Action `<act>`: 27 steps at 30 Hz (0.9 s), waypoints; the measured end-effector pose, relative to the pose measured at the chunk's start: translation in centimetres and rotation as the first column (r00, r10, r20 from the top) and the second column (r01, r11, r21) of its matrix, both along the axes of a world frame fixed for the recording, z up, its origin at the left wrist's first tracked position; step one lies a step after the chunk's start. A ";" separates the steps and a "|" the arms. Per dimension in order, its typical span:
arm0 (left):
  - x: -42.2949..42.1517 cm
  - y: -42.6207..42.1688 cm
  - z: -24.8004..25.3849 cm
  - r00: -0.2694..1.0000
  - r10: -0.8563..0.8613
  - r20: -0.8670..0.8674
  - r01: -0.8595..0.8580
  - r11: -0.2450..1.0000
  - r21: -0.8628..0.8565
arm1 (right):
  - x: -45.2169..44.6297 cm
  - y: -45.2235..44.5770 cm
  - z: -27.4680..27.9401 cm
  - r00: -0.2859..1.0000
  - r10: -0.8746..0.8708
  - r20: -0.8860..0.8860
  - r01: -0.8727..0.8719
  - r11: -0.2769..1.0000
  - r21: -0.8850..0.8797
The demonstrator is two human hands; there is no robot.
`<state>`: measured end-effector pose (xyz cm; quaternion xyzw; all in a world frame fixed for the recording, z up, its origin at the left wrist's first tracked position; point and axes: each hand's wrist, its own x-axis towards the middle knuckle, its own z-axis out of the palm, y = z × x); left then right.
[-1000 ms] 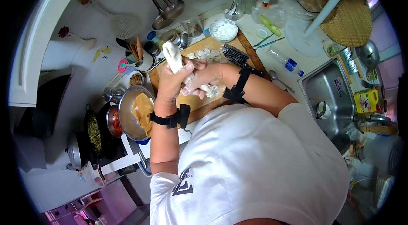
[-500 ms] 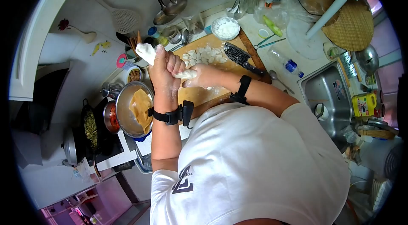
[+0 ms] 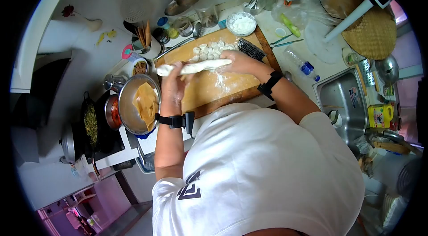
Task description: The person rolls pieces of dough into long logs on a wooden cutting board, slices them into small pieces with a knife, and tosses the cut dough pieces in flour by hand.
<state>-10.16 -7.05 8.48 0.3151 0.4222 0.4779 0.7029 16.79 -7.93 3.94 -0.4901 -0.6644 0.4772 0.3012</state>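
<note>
A long white roll of dough (image 3: 200, 65) stretches between both hands above the floured wooden board (image 3: 200, 95). My left hand (image 3: 174, 82) grips it near its left end, thumb and fingers round it. At the other end, my right hand (image 3: 238, 62) has its fingers closed on the dough tip. Small white dough pieces (image 3: 209, 51) lie on the board behind the roll. A knife with a dark patterned blade (image 3: 251, 49) rests at the board's right, its handle hidden by my right forearm.
A steel bowl (image 3: 126, 111) with a yellowish cloth stands left of the board, beside a pan (image 3: 90, 122). Behind the board are a bowl of white flour (image 3: 241, 24) and jars (image 3: 183, 26). A bottle (image 3: 303, 64) and a sink (image 3: 341, 97) are at the right.
The dough, earlier bunched and twisted in both fists, now hangs stretched out as a long roll. My right hand has moved right, away from my left, and the small pieces show behind.
</note>
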 end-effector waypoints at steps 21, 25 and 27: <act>5.4 -2.4 -11.4 -0.008 0.282 -0.959 0.775 0.608 0.172 | -4.7 -1.8 -7.5 0.749 -0.098 0.656 -0.333 0.800 0.499; 4.8 -0.2 -12.2 0.029 0.285 -0.958 0.735 0.644 0.214 | -5.1 -0.1 -7.8 0.750 -0.157 0.642 -0.274 0.810 0.518; 4.3 -2.8 -11.4 -0.056 0.300 -0.952 0.761 0.630 0.154 | -4.5 -2.6 -6.0 0.739 -0.117 0.664 -0.320 0.806 0.498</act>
